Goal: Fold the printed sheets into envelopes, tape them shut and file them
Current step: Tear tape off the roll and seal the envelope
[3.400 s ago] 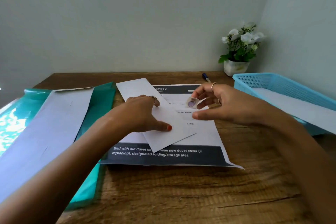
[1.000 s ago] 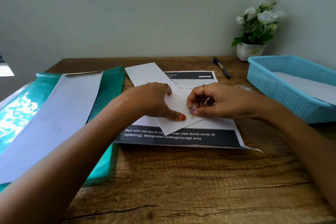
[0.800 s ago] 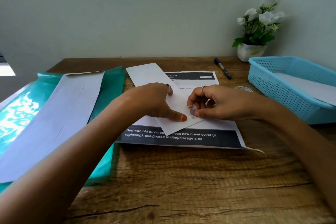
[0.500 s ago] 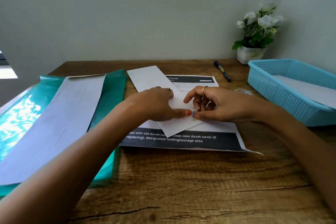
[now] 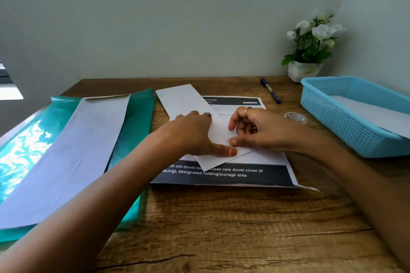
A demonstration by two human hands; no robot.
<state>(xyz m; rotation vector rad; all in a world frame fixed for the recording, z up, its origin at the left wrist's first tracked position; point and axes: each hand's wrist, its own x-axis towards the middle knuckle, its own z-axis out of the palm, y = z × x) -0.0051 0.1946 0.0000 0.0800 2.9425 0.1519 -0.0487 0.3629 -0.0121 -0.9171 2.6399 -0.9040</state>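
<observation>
Centre frame, the folded envelope (image 5: pixel 210 137) lies slanted on the printed sheet (image 5: pixel 264 157). Left hand (image 5: pixel 195 134) presses it, thumb stretched flat; right hand (image 5: pixel 257 131) presses alongside, thumb down, fingers curled.

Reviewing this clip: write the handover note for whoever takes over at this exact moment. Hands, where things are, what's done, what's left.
Left hand: flat, pressing the folded envelope down, thumb at its near right edge.
Right hand: fingers curled, thumb and fingertip pressing on the same edge; whether tape lies under them cannot be told.
The envelope lies across a printed sheet.
Tape roll sits right of the hands; blue basket already holds paper.
A pale sheet lies on the teal folder at left.
Left: finish sealing, file this envelope, do the rest.
</observation>
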